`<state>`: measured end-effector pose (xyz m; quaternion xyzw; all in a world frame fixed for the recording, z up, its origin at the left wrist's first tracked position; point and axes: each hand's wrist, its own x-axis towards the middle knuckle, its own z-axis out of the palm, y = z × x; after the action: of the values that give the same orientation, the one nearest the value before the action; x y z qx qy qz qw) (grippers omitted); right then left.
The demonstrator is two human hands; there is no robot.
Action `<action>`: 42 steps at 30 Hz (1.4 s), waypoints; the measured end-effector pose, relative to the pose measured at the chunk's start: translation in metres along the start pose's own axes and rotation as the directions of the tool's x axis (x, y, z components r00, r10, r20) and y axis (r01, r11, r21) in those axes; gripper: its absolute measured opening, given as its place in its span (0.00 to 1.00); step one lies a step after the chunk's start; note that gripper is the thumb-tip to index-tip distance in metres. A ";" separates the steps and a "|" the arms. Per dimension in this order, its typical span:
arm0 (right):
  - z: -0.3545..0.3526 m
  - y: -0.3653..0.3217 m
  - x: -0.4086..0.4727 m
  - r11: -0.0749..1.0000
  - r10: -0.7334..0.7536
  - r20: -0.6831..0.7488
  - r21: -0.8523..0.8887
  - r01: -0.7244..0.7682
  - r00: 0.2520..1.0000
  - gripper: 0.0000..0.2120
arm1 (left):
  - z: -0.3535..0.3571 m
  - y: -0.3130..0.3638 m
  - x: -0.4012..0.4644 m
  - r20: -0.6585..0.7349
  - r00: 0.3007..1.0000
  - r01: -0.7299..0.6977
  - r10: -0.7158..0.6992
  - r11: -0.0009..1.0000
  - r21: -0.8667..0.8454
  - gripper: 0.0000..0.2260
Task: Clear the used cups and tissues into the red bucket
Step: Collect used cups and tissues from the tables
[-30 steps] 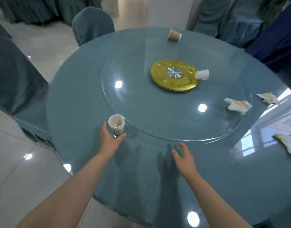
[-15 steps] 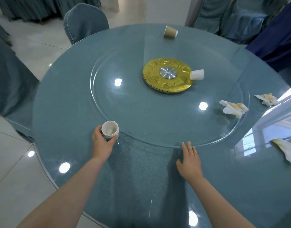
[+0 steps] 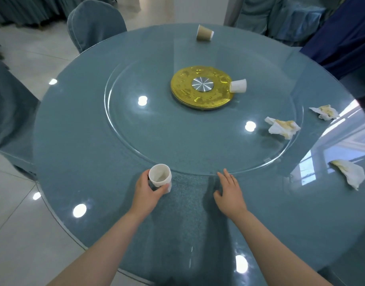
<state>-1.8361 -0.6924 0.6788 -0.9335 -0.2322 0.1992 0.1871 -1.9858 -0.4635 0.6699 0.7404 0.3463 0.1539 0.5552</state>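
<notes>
Left hand point(image 3: 145, 193) now closed round stacked white paper cups point(image 3: 160, 176), which a second ago it only reached toward, at near rim of glass turntable point(image 3: 136, 141). Right hand point(image 3: 230, 190) moved forward, flat, fingers straight, at turntable rim. Brown cup point(image 3: 204, 33) far; tipped white cup point(image 3: 238, 86) beside gold hub point(image 3: 201, 89). Stained tissues point(image 3: 282, 127) right. Red bucket unseen.

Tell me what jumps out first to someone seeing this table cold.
The gold disc at the centre of the glass turntable, with a white cup tipped over at its right edge. Nearer, the left hand grips stacked white cups; stained tissues litter the right side.
</notes>
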 end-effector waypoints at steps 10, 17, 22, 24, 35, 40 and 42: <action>-0.015 0.050 -0.038 0.976 0.169 -0.071 0.153 -0.157 0.983 0.29 | 0.045 0.048 -0.023 0.277 0.955 -0.078 0.103 0.992 -0.099 0.25; -0.041 0.100 -0.046 0.934 0.293 -0.115 0.245 -0.259 0.949 0.30 | 0.091 0.087 -0.019 0.400 0.903 -0.111 0.155 0.985 -0.132 0.26; -0.071 0.147 -0.039 0.901 0.353 -0.107 0.305 -0.307 0.929 0.31 | 0.140 0.111 -0.017 0.414 0.898 -0.110 0.148 0.987 -0.115 0.31; -0.087 0.171 -0.031 0.898 0.361 -0.106 0.309 -0.314 0.926 0.30 | 0.166 0.122 -0.016 0.412 0.900 -0.107 0.141 0.989 -0.104 0.29; -0.191 0.317 0.026 0.911 0.385 -0.183 0.232 -0.341 0.905 0.29 | 0.316 0.175 0.000 0.361 0.926 -0.063 0.108 0.989 -0.134 0.22; -0.220 0.371 0.050 0.955 0.295 -0.166 0.009 -0.297 0.941 0.32 | 0.365 0.191 0.009 0.334 0.938 -0.045 0.091 0.989 -0.143 0.24; -0.222 0.387 0.057 0.948 0.306 -0.094 -0.067 -0.312 0.947 0.34 | 0.375 0.193 0.011 0.320 0.944 -0.040 0.081 0.990 -0.132 0.26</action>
<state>-1.5491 -1.0385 0.6810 -0.9725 -0.0829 0.1779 0.1251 -1.6822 -0.7523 0.7216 0.7300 0.2171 0.0682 0.6445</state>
